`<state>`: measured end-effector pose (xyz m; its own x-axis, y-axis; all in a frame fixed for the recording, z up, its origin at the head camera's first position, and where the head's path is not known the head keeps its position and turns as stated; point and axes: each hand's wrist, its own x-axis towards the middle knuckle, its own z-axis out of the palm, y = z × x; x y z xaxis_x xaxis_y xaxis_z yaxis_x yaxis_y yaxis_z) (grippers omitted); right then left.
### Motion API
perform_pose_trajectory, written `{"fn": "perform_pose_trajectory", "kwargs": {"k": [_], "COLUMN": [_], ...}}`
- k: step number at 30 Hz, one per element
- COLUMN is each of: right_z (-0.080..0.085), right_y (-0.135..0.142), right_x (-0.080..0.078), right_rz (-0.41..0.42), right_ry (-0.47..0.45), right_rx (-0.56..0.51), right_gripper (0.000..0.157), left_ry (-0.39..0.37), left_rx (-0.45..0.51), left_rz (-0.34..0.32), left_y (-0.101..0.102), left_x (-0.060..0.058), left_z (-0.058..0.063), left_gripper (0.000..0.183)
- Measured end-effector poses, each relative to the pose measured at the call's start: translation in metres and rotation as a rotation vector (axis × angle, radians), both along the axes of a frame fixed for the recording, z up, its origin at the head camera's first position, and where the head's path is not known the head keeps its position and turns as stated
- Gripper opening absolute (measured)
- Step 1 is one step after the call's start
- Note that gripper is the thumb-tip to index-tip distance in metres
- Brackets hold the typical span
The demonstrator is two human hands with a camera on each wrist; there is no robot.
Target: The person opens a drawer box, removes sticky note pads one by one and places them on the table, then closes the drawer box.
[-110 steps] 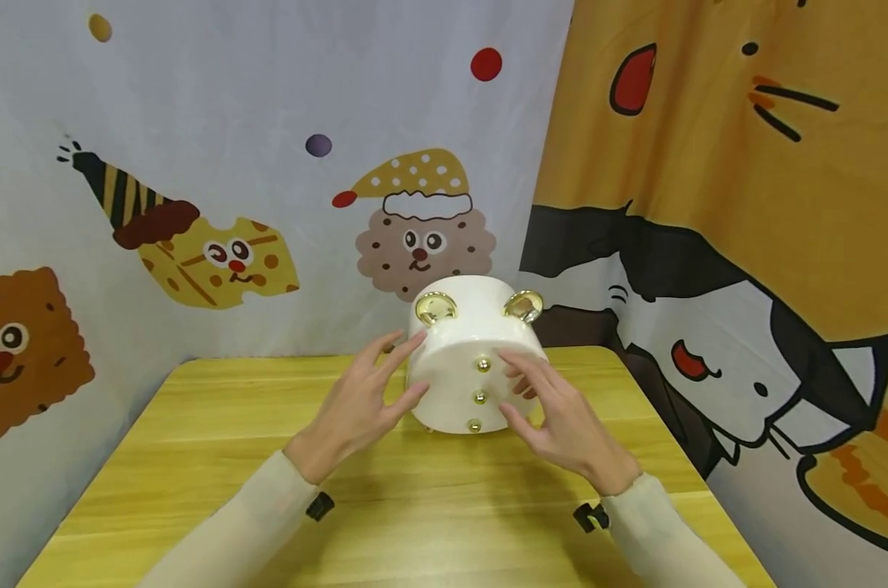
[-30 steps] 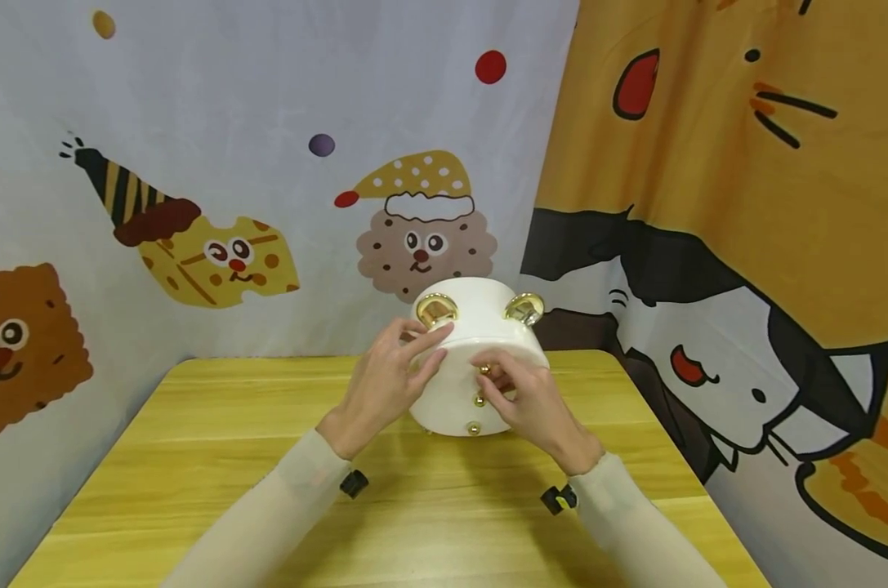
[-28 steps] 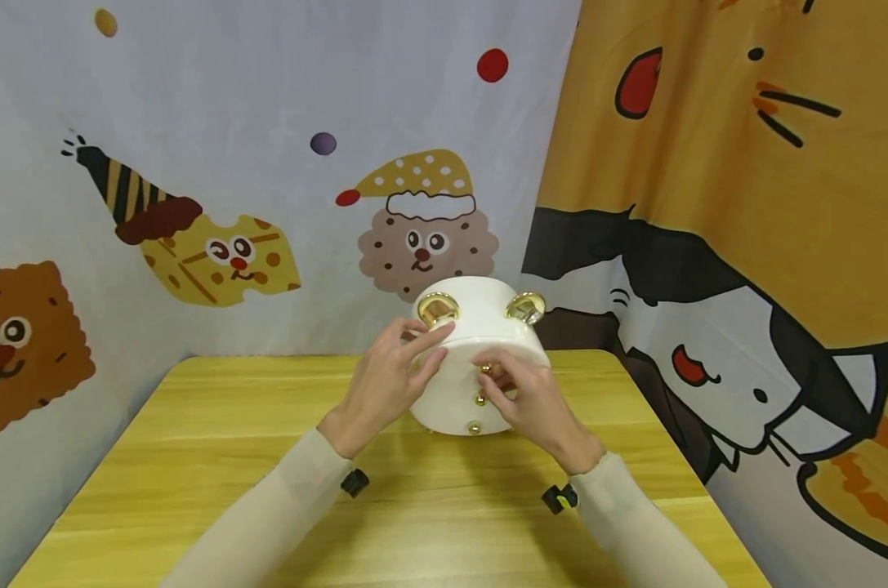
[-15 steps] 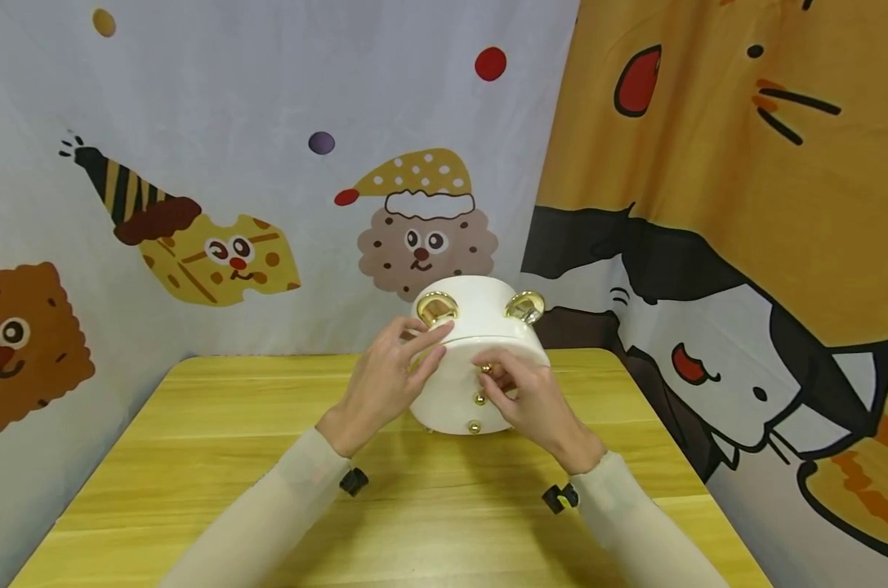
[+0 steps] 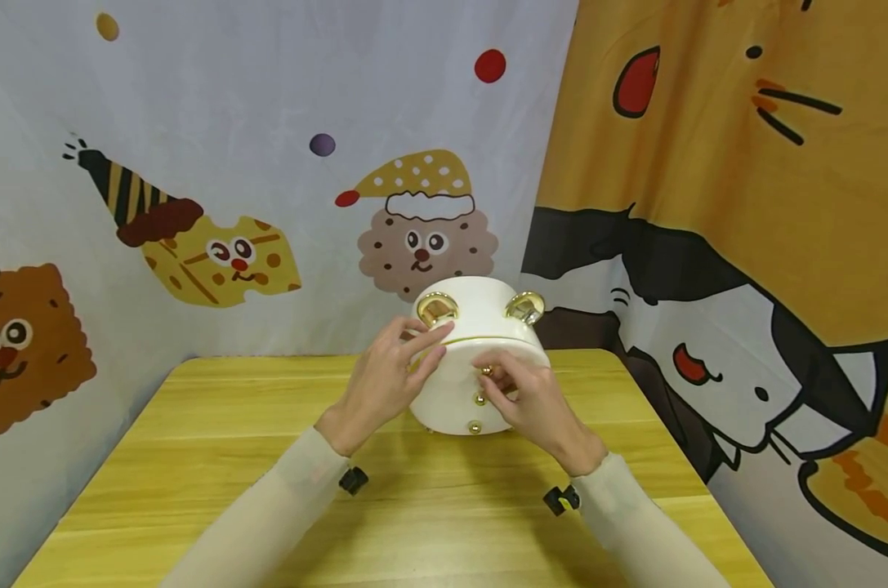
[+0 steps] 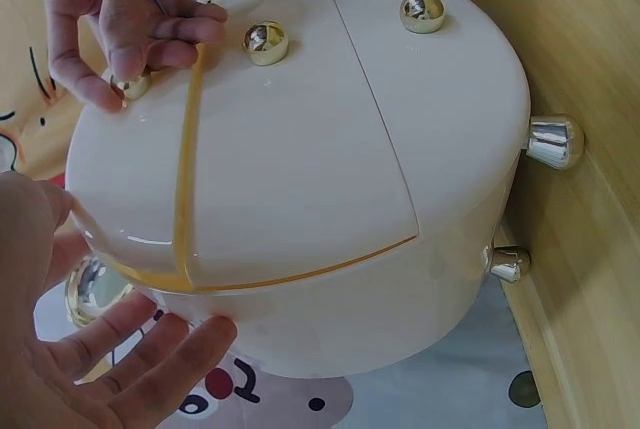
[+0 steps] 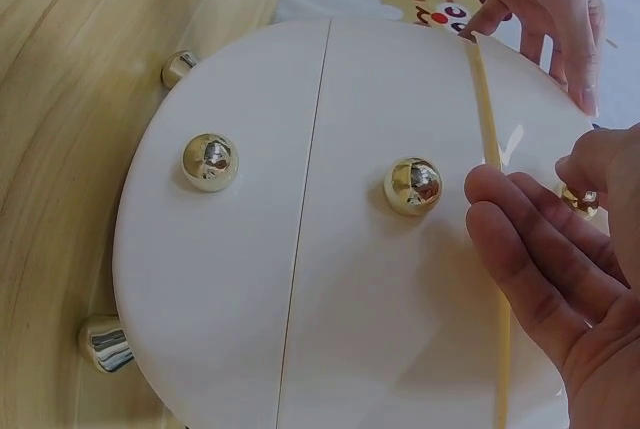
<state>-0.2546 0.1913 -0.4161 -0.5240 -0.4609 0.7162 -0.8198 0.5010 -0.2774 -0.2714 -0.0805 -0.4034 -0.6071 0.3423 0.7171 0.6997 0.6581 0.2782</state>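
Observation:
A rounded white drawer box (image 5: 444, 404) stands on the table in the head view, with gold ears (image 5: 526, 308) on top. Its front carries three round gold knobs, one above another. My right hand (image 5: 539, 400) pinches the top knob (image 7: 580, 199) between thumb and fingers. A yellow gap (image 6: 187, 169) shows between the top drawer front and the middle drawer (image 7: 390, 279), which has its own knob (image 7: 412, 186). My left hand (image 5: 385, 371) rests on the box's upper left edge, its fingers (image 6: 160, 374) extended along the side.
Short gold feet (image 6: 555, 141) hold the box above the wooden table (image 5: 216, 465). Behind it hangs a pale cartoon-printed cloth (image 5: 252, 98), and an orange one (image 5: 708, 147) covers the right side. Small black devices (image 5: 353, 480) sit at both wrists.
Both hands have come in from beside the box, the right one onto the top knob. A yellow gap has since appeared along the top drawer's upper edge.

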Motion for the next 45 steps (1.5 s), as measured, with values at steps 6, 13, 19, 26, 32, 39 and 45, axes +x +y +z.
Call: {"fn": "perform_pose_trajectory", "kwargs": {"k": [6, 13, 19, 26, 32, 39, 45], "right_z": [-0.002, -0.003, -0.001, -0.002, -0.004, -0.002, -0.001], "right_y": [0.001, 0.002, 0.002, 0.003, 0.003, 0.002, 0.003], "right_x": [0.001, 0.003, 0.006, 0.008, 0.008, 0.010, 0.013], "right_rz": [-0.010, -0.021, -0.029, -0.026, -0.012, -0.015, -0.012], "right_ry": [-0.006, -0.003, -0.007, -0.013, -0.001, -0.007, -0.006], "right_rx": [0.002, 0.011, 0.013, 0.014, 0.002, 0.004, 0.013], "right_gripper": [0.027, 0.027, 0.027, 0.026, 0.028, 0.029, 0.030], "left_ry": [0.020, -0.011, -0.038, -0.073, -0.055, -0.042, -0.058], "left_rx": [-0.005, -0.003, -0.007, -0.004, 0.000, 0.005, 0.005], "left_rz": [-0.007, -0.016, -0.022, -0.034, -0.041, -0.040, -0.037], "left_y": [-0.001, -0.002, -0.003, -0.004, -0.004, -0.005, -0.005], "left_x": [-0.001, -0.002, -0.002, -0.001, -0.002, -0.003, -0.003], "left_z": [0.001, 0.002, 0.004, 0.006, 0.009, 0.011, 0.013], "left_gripper": [0.038, 0.036, 0.035, 0.034, 0.034, 0.032, 0.033]}}
